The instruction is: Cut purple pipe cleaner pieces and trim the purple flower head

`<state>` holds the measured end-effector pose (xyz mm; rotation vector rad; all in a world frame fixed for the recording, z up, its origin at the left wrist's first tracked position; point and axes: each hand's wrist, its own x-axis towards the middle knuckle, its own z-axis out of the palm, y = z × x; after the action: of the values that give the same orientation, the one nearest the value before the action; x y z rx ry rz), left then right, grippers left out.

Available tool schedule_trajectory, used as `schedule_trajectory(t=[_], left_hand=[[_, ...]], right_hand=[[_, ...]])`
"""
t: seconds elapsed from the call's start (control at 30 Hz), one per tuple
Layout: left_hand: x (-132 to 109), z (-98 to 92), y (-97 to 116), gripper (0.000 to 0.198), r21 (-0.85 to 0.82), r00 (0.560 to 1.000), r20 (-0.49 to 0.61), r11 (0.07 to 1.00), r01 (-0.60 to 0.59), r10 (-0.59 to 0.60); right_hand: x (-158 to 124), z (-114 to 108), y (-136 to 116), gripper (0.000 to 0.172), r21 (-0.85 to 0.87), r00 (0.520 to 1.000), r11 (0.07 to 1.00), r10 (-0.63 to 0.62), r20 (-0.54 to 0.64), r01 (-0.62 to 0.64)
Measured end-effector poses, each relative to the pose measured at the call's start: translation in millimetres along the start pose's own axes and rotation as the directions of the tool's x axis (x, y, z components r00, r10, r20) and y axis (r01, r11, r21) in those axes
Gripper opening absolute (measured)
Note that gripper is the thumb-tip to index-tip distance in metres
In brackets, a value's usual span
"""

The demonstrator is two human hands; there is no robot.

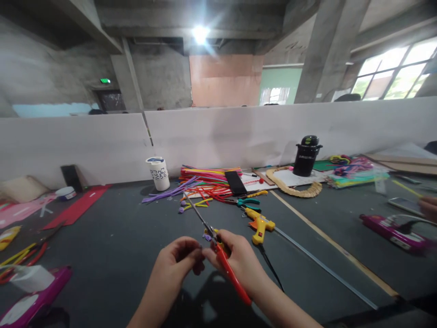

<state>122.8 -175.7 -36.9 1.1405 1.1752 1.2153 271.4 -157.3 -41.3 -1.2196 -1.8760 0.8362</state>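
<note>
My right hand (239, 262) is closed round the red handles of long-nosed pliers (223, 259), whose thin jaws point up and away to the left. My left hand (177, 264) is closed in a pinch beside the right one, on a small purple piece (207, 236) near the pliers' joint. Both hands hover low over the dark grey table (112, 237). Beyond them lies a pile of coloured pipe cleaners (205, 180).
A yellow glue gun (259, 225) and teal-handled scissors (247, 201) lie just past my right hand. A white cup (159, 173), a black pot (306, 156) and a beaded loop (293, 187) stand farther back. Pink glue guns (392, 228) lie at both sides. Another person's hand (429, 207) shows at the right edge.
</note>
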Motion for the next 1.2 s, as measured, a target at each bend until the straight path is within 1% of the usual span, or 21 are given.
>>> schedule_trajectory(t=[0.07,0.1,0.17,0.27,0.37,0.47,0.63,0.8,1.07,1.2], left_hand=[[-1.9,-4.3,5.4,0.011,-0.107,0.997,-0.072,0.994,-0.010,0.002],[-3.0,-6.4,7.7,0.011,-0.155,0.996,-0.085,0.988,-0.010,-0.003],[-5.2,-9.3,11.2,0.010,-0.222,0.997,-0.076,0.975,-0.006,-0.011],[-8.0,-10.1,13.7,0.006,-0.275,0.996,-0.083,0.961,-0.041,0.019],[-8.8,-8.7,13.9,0.006,-0.327,0.992,-0.121,0.942,-0.083,0.045],[-8.6,-8.1,13.6,0.004,-0.328,0.988,-0.139,0.938,-0.112,0.069],[-9.2,-9.3,12.8,0.004,-0.297,0.984,-0.139,0.944,-0.147,0.109],[-10.2,-9.0,12.2,0.003,-0.299,0.986,-0.137,0.945,-0.135,0.097],[-8.8,-8.5,12.0,0.005,-0.327,0.988,-0.139,0.938,-0.113,0.071],[-9.4,-8.1,11.2,0.003,-0.349,0.989,-0.137,0.931,-0.108,0.064]], right_hand=[[-3.4,-1.2,-1.6,0.020,-0.115,1.000,0.993,-0.029,-0.002,0.029],[-5.4,-1.2,-2.4,0.023,-0.170,0.999,0.985,-0.033,0.003,0.034],[-9.7,0.6,-3.0,0.029,-0.258,0.999,0.966,-0.033,0.014,0.035],[-15.5,5.2,-1.9,0.035,-0.336,0.999,0.941,-0.031,0.026,0.038],[-19.0,9.1,-0.1,0.038,-0.384,1.000,0.923,-0.019,0.023,0.026],[-19.2,11.3,1.2,0.038,-0.410,1.000,0.912,-0.013,0.018,0.019],[-17.2,13.9,4.1,0.039,-0.428,1.000,0.904,-0.025,0.007,0.025],[-17.7,13.5,3.6,0.041,-0.442,0.998,0.896,-0.059,-0.002,0.052],[-17.7,10.7,-0.4,0.038,-0.451,0.998,0.891,-0.064,-0.015,0.051],[-17.2,11.5,0.3,0.039,-0.452,0.996,0.889,-0.082,-0.015,0.067]])
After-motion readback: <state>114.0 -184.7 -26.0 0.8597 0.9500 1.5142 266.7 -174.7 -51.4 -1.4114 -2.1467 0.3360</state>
